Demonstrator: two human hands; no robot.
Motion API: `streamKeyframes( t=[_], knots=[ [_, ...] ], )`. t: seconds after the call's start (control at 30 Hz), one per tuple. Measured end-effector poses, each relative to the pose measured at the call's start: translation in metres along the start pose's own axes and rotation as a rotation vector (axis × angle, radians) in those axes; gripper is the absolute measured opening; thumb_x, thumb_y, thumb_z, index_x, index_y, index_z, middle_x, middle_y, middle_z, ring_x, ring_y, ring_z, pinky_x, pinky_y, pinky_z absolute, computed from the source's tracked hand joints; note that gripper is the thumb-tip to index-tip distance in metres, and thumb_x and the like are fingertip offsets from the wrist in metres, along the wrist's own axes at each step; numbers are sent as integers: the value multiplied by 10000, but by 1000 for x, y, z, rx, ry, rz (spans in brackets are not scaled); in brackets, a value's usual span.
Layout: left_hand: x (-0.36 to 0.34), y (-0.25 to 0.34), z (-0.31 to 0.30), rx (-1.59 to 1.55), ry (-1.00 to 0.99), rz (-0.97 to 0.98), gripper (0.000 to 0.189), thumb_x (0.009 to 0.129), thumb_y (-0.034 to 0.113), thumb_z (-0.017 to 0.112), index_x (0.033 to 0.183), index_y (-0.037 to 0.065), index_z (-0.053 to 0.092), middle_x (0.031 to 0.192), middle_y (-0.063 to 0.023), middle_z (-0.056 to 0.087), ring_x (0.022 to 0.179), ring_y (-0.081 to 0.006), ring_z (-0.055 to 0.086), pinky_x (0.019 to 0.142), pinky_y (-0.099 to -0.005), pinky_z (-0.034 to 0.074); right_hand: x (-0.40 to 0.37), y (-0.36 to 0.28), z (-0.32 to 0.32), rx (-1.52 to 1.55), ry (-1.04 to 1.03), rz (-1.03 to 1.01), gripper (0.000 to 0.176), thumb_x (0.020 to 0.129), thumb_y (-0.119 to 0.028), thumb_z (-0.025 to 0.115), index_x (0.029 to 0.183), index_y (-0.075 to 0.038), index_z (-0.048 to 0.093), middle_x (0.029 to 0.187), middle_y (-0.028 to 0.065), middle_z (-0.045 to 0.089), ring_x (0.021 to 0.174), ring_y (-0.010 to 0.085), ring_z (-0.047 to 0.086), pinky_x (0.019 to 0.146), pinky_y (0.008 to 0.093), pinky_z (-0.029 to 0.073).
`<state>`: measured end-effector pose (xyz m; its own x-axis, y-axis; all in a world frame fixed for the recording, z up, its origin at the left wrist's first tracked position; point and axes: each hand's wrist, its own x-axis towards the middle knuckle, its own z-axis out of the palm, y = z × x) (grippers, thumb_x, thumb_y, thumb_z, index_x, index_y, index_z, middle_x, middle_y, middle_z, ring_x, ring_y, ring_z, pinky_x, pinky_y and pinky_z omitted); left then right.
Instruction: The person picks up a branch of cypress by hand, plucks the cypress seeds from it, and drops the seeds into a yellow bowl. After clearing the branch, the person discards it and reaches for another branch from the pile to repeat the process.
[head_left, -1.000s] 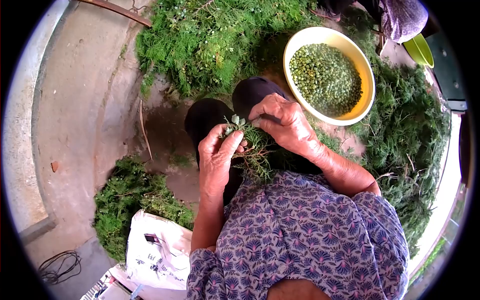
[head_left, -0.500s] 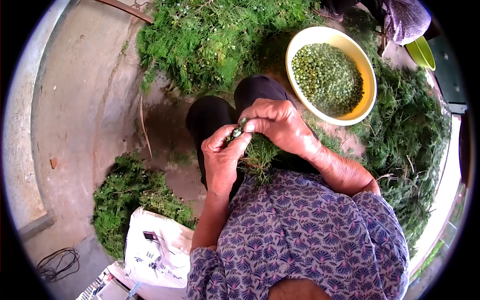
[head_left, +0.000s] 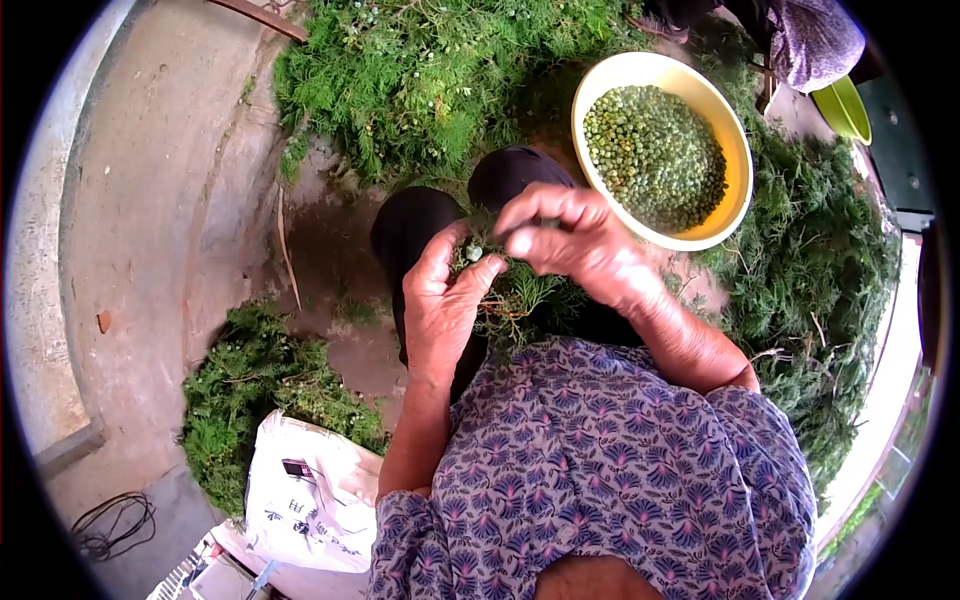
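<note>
Over my lap, my left hand (head_left: pixel 445 305) pinches a green sprig (head_left: pixel 520 295) between thumb and fingers; a pale green berry (head_left: pixel 474 253) shows at the fingertips. Just to the right of it is my right hand (head_left: pixel 572 243), its fingers curled and partly blurred, close above the sprig. Whether anything is between its fingers cannot be made out. Beyond my right hand stands a yellow basin (head_left: pixel 742 165) holding a heap of small green berries (head_left: pixel 650 150).
Leafy branches lie in a large pile (head_left: pixel 420 90) ahead, another (head_left: pixel 800 270) at right, and a smaller one (head_left: pixel 265 380) at left. A white sack (head_left: pixel 320 490) is at lower left, a black cable (head_left: pixel 115 525) beside it. Another person's sleeve (head_left: pixel 815 40) and a green basin (head_left: pixel 843 108) are at upper right.
My right hand has lifted a little away from my left hand, to the right, and its fingers have blurred. The left hand keeps its hold on the sprig.
</note>
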<state>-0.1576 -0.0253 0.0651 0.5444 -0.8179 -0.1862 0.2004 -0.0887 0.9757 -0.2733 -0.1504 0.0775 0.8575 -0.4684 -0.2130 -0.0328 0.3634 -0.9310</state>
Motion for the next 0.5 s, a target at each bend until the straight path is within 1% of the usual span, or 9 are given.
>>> streamKeyframes(
  t=[0.07,0.1,0.17,0.3,0.33,0.4,0.43,0.47,0.5],
  knots=[
    [2,-6,-2,129,-4,101,360,799,18,632,1136,-27,514,954,-42,597,827,-71,532,734,-211,453,9,14,11,-409,29,-473,192,758,-34,654,947,-21,626,826,63,620,774,167,583,668,273,469],
    [2,-6,-2,205,9,185,408,790,21,642,1167,-33,497,994,-58,590,841,-78,535,730,-214,455,8,12,14,-443,-15,-425,233,716,-22,670,942,2,616,844,114,611,824,236,576,719,315,462],
    [1,-3,-2,419,15,276,479,779,-8,636,1223,-40,459,1056,-91,579,875,-105,541,729,-221,465,11,15,16,-489,-11,-434,208,713,-40,674,906,3,611,820,125,601,793,264,573,695,325,464],
    [-3,-3,0,350,37,156,464,774,-41,617,1214,-39,473,1059,-102,578,834,-100,549,686,-221,472,10,24,18,-585,62,-547,145,737,-67,666,840,10,597,760,102,591,717,226,576,644,313,464],
    [-3,-2,0,322,25,146,453,773,-35,623,1205,-29,485,996,-95,603,800,-97,562,662,-220,474,9,28,18,-583,64,-545,145,737,-67,666,840,10,597,760,102,591,717,226,576,644,313,464],
    [-2,-1,0,293,15,134,443,773,-29,628,1196,-20,497,933,-87,628,767,-95,575,639,-220,475,10,36,17,-244,114,-348,138,783,-108,651,823,9,591,694,61,572,654,168,562,589,281,453],
    [0,-1,0,167,8,119,428,768,-42,625,1180,-31,509,931,-92,631,759,-105,591,610,-213,468,5,18,17,92,178,-17,156,822,-152,633,830,-5,581,635,21,529,565,109,511,506,243,408],
    [1,-1,-2,42,5,106,413,763,-54,621,1164,-43,521,928,-98,634,750,-116,607,580,-206,461,5,13,3,292,218,105,162,837,-184,621,832,-31,571,582,-6,482,500,88,461,449,218,352],
    [1,-1,-3,0,39,107,368,767,-48,614,1127,-58,539,912,-107,639,706,-143,624,545,-207,449,12,18,-13,441,205,61,185,835,-234,623,816,-59,567,548,-12,463,455,73,416,423,205,309]
  ],
)
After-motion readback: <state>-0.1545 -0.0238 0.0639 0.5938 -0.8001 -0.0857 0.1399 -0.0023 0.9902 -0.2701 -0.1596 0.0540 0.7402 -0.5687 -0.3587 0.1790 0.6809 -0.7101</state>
